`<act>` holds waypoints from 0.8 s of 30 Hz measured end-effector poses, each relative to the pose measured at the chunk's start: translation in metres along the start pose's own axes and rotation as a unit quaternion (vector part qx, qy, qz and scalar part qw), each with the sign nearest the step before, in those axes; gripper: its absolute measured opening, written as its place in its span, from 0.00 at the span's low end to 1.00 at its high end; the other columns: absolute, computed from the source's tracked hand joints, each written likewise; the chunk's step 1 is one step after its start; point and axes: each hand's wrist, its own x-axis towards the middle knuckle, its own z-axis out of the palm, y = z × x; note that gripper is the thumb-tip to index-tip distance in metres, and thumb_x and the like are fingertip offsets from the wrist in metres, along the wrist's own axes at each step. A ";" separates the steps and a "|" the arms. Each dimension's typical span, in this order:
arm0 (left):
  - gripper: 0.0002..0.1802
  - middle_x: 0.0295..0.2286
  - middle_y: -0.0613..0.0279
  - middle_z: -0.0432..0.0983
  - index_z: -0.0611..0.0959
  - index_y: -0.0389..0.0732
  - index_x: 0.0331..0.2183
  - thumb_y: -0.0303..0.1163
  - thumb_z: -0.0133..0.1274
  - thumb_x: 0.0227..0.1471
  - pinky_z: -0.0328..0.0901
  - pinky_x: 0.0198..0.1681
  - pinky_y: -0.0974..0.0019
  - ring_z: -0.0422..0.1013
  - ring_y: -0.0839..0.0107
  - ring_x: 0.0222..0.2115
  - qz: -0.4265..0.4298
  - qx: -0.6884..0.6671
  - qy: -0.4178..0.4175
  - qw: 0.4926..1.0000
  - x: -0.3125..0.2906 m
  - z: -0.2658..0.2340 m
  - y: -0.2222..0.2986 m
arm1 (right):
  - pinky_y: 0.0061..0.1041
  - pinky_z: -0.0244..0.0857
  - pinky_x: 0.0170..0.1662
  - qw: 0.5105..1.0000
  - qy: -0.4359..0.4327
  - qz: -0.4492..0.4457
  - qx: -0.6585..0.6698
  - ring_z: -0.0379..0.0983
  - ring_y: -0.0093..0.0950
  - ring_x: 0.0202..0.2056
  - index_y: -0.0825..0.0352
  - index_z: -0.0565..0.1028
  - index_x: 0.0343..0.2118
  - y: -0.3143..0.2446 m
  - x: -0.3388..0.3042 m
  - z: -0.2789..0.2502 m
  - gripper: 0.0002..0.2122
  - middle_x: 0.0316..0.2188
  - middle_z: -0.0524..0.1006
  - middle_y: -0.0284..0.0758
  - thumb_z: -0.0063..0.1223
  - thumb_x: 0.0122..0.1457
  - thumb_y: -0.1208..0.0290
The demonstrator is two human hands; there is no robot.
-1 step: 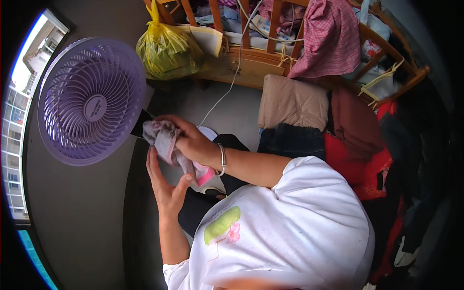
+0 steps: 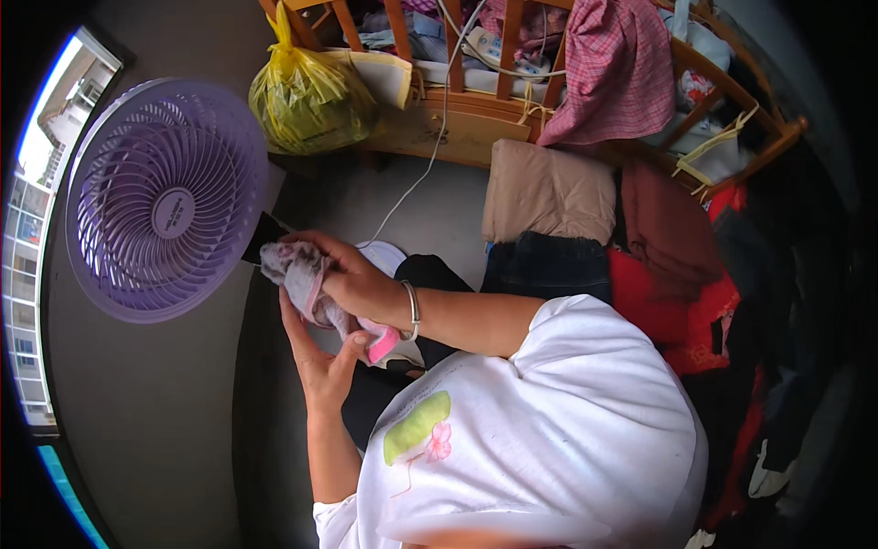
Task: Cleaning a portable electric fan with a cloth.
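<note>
My right hand (image 2: 352, 279) grips a soft grey sock (image 2: 306, 274) with pink parts, bunched and folded over. Its bright pink end (image 2: 384, 344) hangs out below, near the silvery bangle on my right wrist. Just below the sock is my left hand (image 2: 320, 361), fingers stretched up along its side and thumb spread apart, the thumb tip close to the pink end. Whether the left fingertips press on the sock is hard to see. Close beyond both hands stands a purple fan (image 2: 169, 201), its dark neck partly behind the sock.
A white cord (image 2: 416, 183) runs from the fan's pale base (image 2: 384, 256) up to a wooden crib (image 2: 439, 123). A yellow plastic bag (image 2: 311, 96) hangs at its left. To the right lie a folded tan garment (image 2: 549, 192), dark jeans (image 2: 547, 265) and red clothes (image 2: 654, 306).
The whole view has shifted slightly left. My left hand has come a little closer to the sock, which stays in my right hand.
</note>
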 end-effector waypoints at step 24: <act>0.18 0.32 0.65 0.72 0.77 0.34 0.36 0.42 0.47 0.61 0.63 0.43 0.70 0.67 0.75 0.35 -0.083 -0.146 0.262 0.950 -0.010 -0.060 0.019 | 0.21 0.66 0.40 0.972 -0.119 -0.048 -0.197 0.73 0.22 0.35 0.72 0.74 0.37 -0.040 -0.030 -0.013 0.18 0.31 0.77 0.33 0.63 0.51 0.63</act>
